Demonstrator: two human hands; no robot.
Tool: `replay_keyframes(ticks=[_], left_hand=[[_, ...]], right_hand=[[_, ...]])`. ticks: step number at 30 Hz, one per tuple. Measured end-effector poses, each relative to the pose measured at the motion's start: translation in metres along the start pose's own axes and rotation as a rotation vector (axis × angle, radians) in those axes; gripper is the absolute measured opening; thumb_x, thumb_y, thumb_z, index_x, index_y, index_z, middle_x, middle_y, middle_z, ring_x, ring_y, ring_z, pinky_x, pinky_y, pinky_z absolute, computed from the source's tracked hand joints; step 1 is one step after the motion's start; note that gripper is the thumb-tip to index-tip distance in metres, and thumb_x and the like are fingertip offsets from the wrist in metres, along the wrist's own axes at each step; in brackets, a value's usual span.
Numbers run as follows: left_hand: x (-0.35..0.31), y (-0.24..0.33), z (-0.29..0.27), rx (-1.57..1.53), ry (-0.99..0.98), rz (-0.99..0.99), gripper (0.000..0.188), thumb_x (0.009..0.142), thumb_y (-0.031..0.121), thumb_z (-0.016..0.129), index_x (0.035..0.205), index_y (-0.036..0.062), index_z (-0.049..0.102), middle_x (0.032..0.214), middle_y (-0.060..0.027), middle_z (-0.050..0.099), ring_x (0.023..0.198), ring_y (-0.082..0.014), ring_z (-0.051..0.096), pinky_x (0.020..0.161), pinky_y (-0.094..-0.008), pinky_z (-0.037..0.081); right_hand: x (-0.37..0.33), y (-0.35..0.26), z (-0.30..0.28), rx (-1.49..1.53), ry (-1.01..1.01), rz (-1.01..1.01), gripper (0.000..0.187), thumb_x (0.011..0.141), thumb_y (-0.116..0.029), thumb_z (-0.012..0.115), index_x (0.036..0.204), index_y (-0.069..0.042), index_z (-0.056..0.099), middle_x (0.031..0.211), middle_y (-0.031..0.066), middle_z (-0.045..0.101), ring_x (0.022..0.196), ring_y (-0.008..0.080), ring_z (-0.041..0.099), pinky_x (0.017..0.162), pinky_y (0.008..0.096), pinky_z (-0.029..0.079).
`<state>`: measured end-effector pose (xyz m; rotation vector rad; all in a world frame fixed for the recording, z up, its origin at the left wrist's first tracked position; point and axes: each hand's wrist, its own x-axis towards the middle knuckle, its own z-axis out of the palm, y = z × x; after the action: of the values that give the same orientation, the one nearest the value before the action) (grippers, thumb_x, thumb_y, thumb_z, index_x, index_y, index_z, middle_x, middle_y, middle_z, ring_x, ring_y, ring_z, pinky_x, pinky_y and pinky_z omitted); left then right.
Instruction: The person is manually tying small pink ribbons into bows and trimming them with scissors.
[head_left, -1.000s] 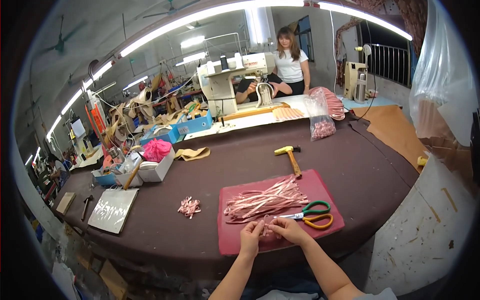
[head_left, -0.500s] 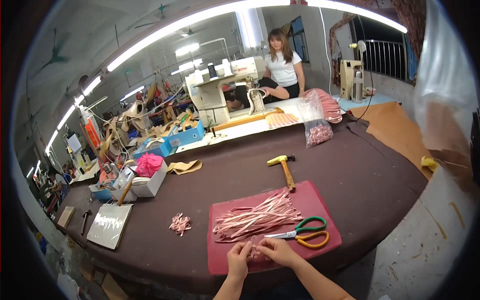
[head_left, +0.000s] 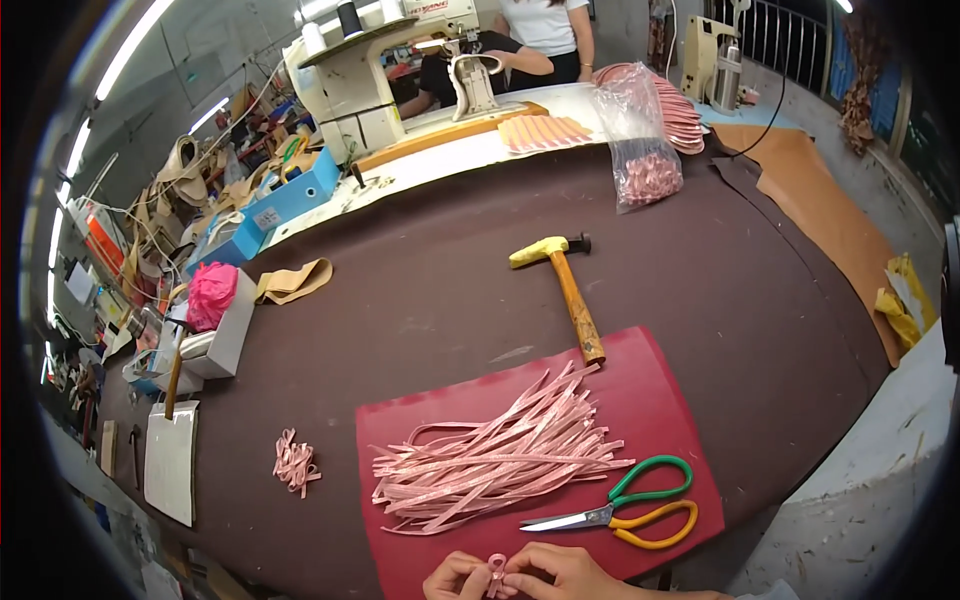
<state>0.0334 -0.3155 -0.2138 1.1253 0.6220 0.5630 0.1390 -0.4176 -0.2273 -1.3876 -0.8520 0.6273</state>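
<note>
Pinching a slim pink strip bent into a small rounded loop (head_left: 497, 564), the left hand (head_left: 457, 577) and the right hand (head_left: 556, 574) met at the lower edge of the view, thumbs and forefingers close together and the other fingers curled inward. The loop stood up between them, over the near part of a flat, smooth, deep-red rectangular mat (head_left: 665, 400). Its top was a narrow oval with an opening through it, pale pink with a soft sheen; the material was perhaps thin leather, though the fingers covered too much of it to be sure.

Just beyond the hands, a loose, overlapping pile of long, flat pink strips (head_left: 500, 465) lay across the mat, the ends uneven and some strips gently curved. Right of the pile were metal-bladed scissors with one green and one orange bow-shaped handle (head_left: 612, 513), blades pointing left. A hammer with a worn wooden handle and a yellow-covered part on its dark head (head_left: 575, 300) rested with its handle end over the mat's far edge. On the dull, dark brown table covering (head_left: 420, 340), well left of the mat, sat a small tangled heap of short pink looped pieces (head_left: 296, 464).
</note>
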Motion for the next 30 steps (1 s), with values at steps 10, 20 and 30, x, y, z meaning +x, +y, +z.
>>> replay_keyframes(ticks=[10,20,30], left_hand=[[0.004,-0.02,-0.011,-0.053,-0.075,0.13,0.009,0.094,0.001,0.055,0.085,0.0002,0.053,0.088,-0.0076,0.055,0.058,-0.0124,0.054,0.053,-0.0223,0.052],[0.016,0.014,0.006,0.041,-0.104,0.004,0.005,0.09,0.003,0.061,0.091,-0.0016,0.062,0.079,-0.0069,0.065,0.061,-0.0098,0.052,0.058,-0.0201,0.044],[-0.031,-0.013,-0.022,1.178,-0.042,0.574,0.006,0.078,0.004,0.065,0.081,0.0061,0.06,0.068,-0.0035,0.059,0.057,-0.0149,0.045,0.052,-0.0264,0.039]], right_hand=[[0.0,-0.012,-0.004,0.015,-0.052,0.083,0.01,0.088,-0.004,0.061,0.098,-0.002,0.063,0.087,0.0054,0.065,0.071,0.0157,0.058,0.066,0.0253,0.047],[0.012,-0.019,-0.02,-0.096,-0.112,0.18,0.005,0.091,-0.001,0.053,0.095,-0.001,0.057,0.085,0.003,0.061,0.071,0.0092,0.052,0.065,0.0224,0.044],[-0.022,-0.028,-0.002,-0.659,-0.143,0.236,0.006,0.087,-0.005,0.06,0.084,0.0,0.058,0.076,0.0063,0.057,0.06,0.0144,0.047,0.056,0.0284,0.04]])
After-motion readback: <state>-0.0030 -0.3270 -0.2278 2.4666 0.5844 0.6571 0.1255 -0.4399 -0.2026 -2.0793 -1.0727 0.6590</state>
